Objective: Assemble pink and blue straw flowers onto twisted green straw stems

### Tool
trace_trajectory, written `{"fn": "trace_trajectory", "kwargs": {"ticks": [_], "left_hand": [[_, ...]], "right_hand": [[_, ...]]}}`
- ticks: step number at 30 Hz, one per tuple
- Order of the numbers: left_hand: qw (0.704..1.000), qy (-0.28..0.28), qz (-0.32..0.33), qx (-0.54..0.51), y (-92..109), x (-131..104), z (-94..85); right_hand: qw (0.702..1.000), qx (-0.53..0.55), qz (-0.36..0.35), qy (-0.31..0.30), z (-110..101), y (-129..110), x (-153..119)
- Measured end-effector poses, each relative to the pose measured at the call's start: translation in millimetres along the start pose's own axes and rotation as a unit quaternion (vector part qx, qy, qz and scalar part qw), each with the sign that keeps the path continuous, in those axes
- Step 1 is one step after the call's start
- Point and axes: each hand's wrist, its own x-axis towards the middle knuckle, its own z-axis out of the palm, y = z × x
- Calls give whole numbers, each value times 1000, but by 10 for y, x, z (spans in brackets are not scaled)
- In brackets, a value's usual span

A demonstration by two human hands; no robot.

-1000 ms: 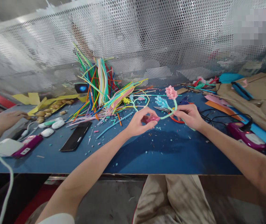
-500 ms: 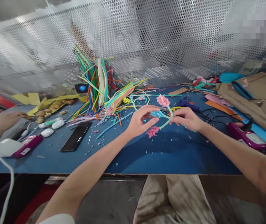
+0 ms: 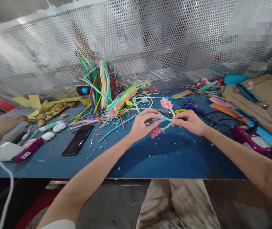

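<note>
Above the blue table I hold a pipe-cleaner flower sprig with green stems (image 3: 167,127). A pink flower (image 3: 166,103) tops its upper branch, and a second pink flower (image 3: 155,132) hangs at the lower left. My left hand (image 3: 146,124) is closed around the blue flower (image 3: 162,118) in the middle, fingers and thumb partly covering it. The fingertips of my right hand (image 3: 189,121) pinch the green stem where the branches meet. Just behind my hands lie a small yellow flower (image 3: 129,103) and loose pipe cleaners.
Behind stands a bundle of coloured pipe cleaners (image 3: 102,82) before a perforated metal screen (image 3: 164,41). A black phone (image 3: 77,140) lies left of my arm. Purple power strips (image 3: 253,138) and cables flank the table (image 3: 174,162). Another person's hand (image 3: 9,124) rests far left.
My left thumb and fingers have closed over the blue flower, whose petals showed more before. My right hand stays at the stem, and the sprig has shifted slightly left.
</note>
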Motion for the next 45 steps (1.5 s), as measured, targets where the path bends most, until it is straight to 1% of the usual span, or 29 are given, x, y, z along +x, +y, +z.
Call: {"fn": "trace_trajectory", "kwargs": {"ticks": [3, 6, 10, 12, 15, 18, 21, 23, 25, 30, 32, 33, 35, 36, 38, 40, 42, 45], "left_hand": [[1000, -9, -14, -8, -8, -14, 9], [998, -26, -43, -24, -7, -25, 17], [997, -47, -60, -19, -11, -27, 29], [997, -50, -62, -11, -19, -29, 35], [996, -42, -79, -29, -42, -40, 42], [992, -30, -95, -80, -63, -52, 44], [980, -28, -129, -152, -69, -51, 43], [970, -24, -158, -183, -68, -46, 41], [966, -21, -172, -191, -70, -44, 41], [966, -17, -174, -190, -79, -56, 40], [973, -18, -158, -169, -66, -49, 21], [980, -16, -139, -140, -55, -40, 5], [996, -9, -76, -40, -29, -15, -39], [999, -3, -39, 23, -17, -1, -63], [990, 7, 26, 140, 1, 23, -104], [974, 13, 60, 216, 7, 35, -126], [964, 13, 72, 255, 1, 37, -128], [960, 2, 75, 269, -21, 30, -111]], "right_hand": [[1000, 5, 5, -17, -7, 19, -1], [999, 10, 12, -30, -4, 28, -5], [1000, 3, 29, 1, 18, 28, -7], [999, -1, 35, 5, 29, 31, -4], [999, -1, 38, -5, 38, 34, 3], [999, -4, 35, -2, 37, 33, 7], [999, -14, 28, -7, 33, 34, 5], [999, -20, 24, -17, 30, 40, 2], [999, -21, 21, -24, 27, 49, 0], [999, -19, 13, -24, 15, 54, -4], [999, -18, 12, -28, 11, 40, -5], [999, -20, 11, -27, 10, 32, -4], [999, -39, 5, -19, 11, 14, -1], [998, -56, -2, -11, 13, 6, 1], [995, -94, -15, 12, 22, -6, 7], [991, -126, -24, 36, 35, -13, 12], [987, -150, -35, 56, 51, -21, 12], [981, -173, -53, 69, 75, -34, 6]]}}
